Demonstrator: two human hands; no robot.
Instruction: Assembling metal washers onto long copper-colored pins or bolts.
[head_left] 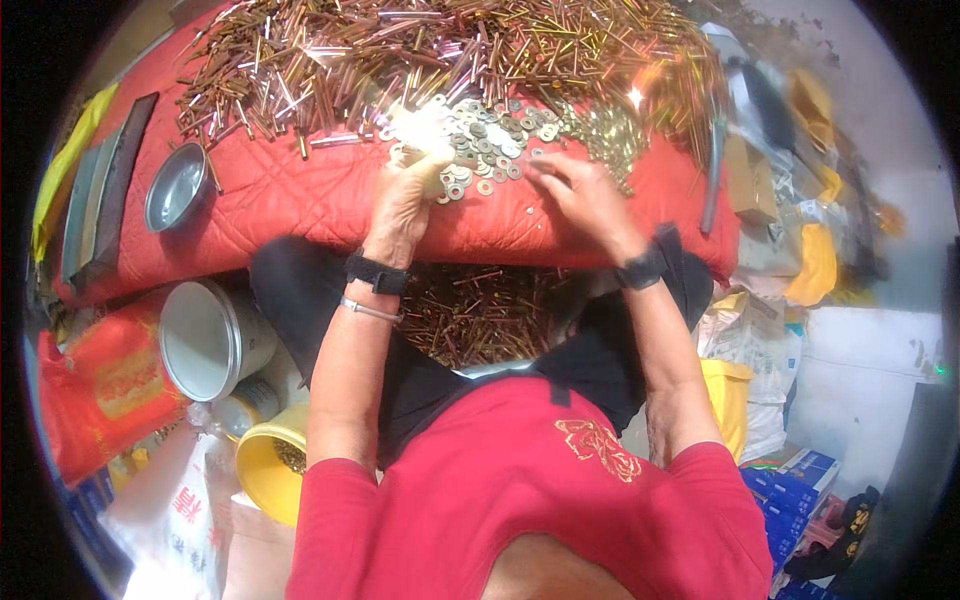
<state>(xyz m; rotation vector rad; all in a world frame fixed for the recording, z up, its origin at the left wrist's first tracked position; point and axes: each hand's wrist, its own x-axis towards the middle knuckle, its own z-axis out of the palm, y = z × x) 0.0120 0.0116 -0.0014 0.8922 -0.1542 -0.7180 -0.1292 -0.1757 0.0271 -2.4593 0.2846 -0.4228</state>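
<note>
The left hand [405,200] is curled shut around a small pale bundle, too glare-washed to identify, at the near edge of a patch of washers [485,140]. The right hand [580,195] lies flat with fingers spread, tips touching the washers; it grips nothing. The washers sit on a red quilt [290,200] covering the work surface, just in front of a wide heap of brass and copper tubes [400,55]. A metal bowl [176,187] rests on the quilt, well left of the hands. Below the quilt's edge, between the forearms, more tubes fill a tray [480,315] on the lap. A white bucket [205,340] and a yellow bucket [265,470] stand at lower left.
</note>
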